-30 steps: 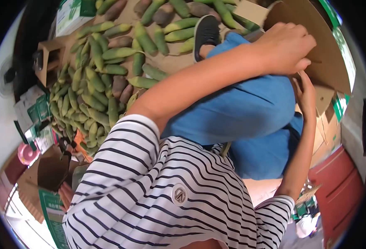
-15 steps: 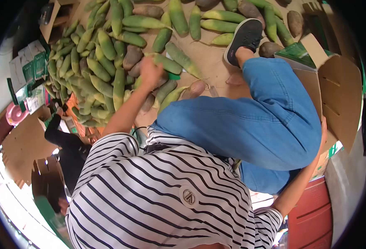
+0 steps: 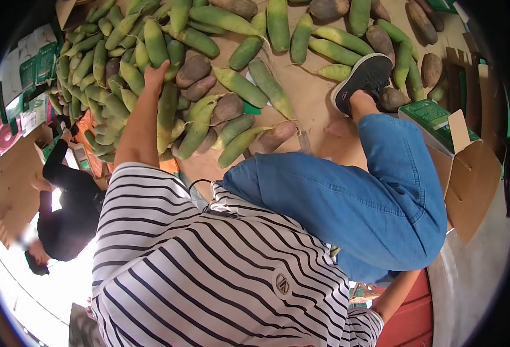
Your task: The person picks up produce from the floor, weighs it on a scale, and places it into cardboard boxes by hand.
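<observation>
My left hand (image 3: 155, 72) reaches into the pile at the upper left, its fingers closed round the near end of a green radish (image 3: 156, 43). Part of the fingers is hidden against it. Beside my wrist lies another long green radish (image 3: 166, 115), with a dark reddish-brown root (image 3: 193, 70) to its right. Of my right arm only the forearm shows, at the lower right. My right hand is hidden behind my bent leg.
Green radishes (image 3: 269, 87) and brown roots (image 3: 277, 136) lie on the cardboard surface (image 3: 307, 110). My shoe (image 3: 363, 81) rests among them. An open carton (image 3: 440, 118) stands at right. Another person (image 3: 73, 202) in black is at left.
My left hand has moved left, deeper into the pile, onto a green radish. My right forearm has dropped lower, and its hand has gone from beside the carton. The view has shifted.
</observation>
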Motion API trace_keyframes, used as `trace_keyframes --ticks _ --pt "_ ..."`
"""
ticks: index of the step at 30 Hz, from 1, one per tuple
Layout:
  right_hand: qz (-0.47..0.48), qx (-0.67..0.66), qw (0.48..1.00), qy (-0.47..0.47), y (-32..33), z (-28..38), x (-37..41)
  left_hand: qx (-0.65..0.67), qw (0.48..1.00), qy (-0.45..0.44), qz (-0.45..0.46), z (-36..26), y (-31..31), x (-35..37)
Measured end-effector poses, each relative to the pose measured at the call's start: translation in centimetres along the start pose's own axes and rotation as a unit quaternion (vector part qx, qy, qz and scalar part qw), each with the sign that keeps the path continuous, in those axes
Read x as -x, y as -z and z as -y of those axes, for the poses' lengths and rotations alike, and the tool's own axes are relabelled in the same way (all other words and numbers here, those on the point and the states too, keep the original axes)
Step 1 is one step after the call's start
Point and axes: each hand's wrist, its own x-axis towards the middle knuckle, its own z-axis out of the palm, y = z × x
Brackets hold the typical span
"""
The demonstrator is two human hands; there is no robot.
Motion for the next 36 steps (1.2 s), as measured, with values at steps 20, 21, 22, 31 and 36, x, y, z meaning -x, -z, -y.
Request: trace_keyframes --ticks 20,21,22,31,36 --pt "0.016 -0.059 0.998 0.008 2.9 -2.9 -1.3 0.198 0.96 0.102 0.168 -11.3 -13.9 15.8" --pt "-0.002 -0.038 0.999 0.038 2.9 -4.1 -1.5 0.236 0.94 0.15 0.197 -11.9 -14.1 16.3" --pt "-0.022 -0.015 0.997 0.067 2.6 -5.6 -1.9 0.244 0.939 0.149 0.191 -13.1 -13.6 17.2" --pt "-0.057 0.259 0.949 0.172 3.3 -2.3 -1.0 0.187 0.82 -0.346 0.415 -35.7 -13.5 32.6" --pt "-0.064 0.249 0.949 0.184 3.2 -3.5 -1.2 0.111 0.642 -0.589 0.479 -46.9 -20.2 40.2"
